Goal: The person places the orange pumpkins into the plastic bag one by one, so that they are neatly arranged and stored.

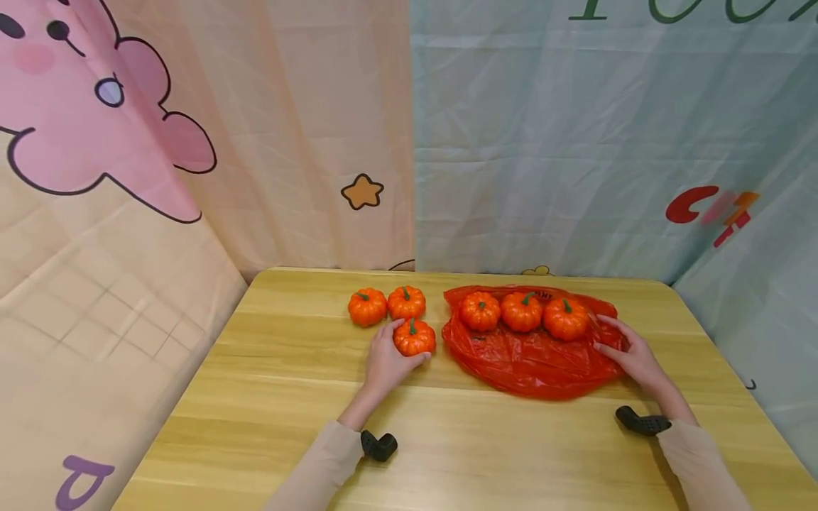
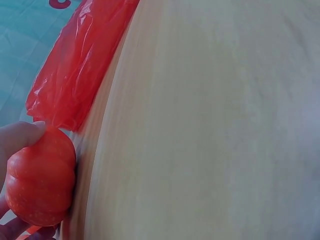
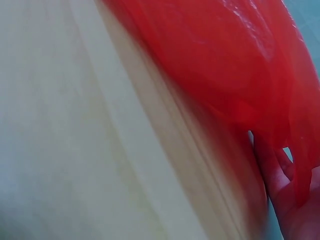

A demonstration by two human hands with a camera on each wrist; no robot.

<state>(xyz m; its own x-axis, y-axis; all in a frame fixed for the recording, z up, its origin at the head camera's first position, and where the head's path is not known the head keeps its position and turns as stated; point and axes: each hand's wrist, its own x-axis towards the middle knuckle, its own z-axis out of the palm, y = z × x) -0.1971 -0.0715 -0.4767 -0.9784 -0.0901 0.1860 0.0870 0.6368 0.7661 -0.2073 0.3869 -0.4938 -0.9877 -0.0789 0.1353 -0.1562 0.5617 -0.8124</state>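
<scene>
My left hand [image 1: 383, 363] holds a small orange pumpkin [image 1: 417, 341] with a green stem, its thumb on the near side and fingers around the left. In the left wrist view, that pumpkin [image 2: 42, 177] sits between thumb and fingers. Just behind it are two similar pumpkins, one at the left [image 1: 367, 308] and one beside it [image 1: 407, 302]. My right hand [image 1: 640, 363] grips the right edge of a red plastic bag [image 1: 530, 369]. Thin red plastic hangs over the palm in the right wrist view, hiding part of the fingers.
Three more pumpkins lie in a row on the bag: a left one [image 1: 480, 312], a middle one [image 1: 520, 313] and a right one [image 1: 565, 320]. All stand on a wooden table [image 1: 486, 447]. Printed curtains [image 1: 307, 142] hang behind its far edge.
</scene>
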